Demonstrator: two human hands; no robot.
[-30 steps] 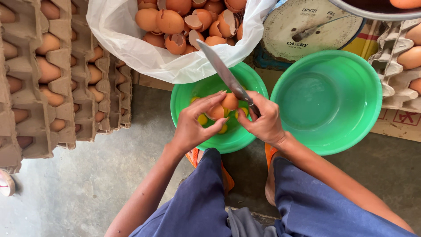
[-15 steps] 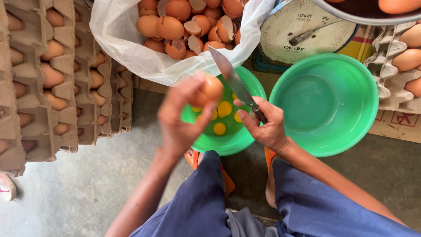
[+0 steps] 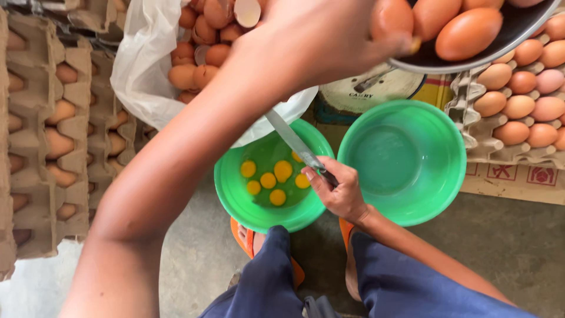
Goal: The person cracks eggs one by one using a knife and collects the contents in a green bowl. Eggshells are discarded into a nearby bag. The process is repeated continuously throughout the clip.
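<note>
Your right hand [image 3: 340, 194] grips a knife [image 3: 297, 145] over the bowl [image 3: 235, 203] holding 6 yolks; your left hand [image 3: 329, 29] closes on an egg [image 3: 391, 20].

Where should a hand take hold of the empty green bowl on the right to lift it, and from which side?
Judging by its shape, grip the empty green bowl by its near rim, coming from the person's side. The flared lip gives fingers purchase, and that edge is free; the far rim sits under the scale and the tray of eggs crowds the right.
</note>
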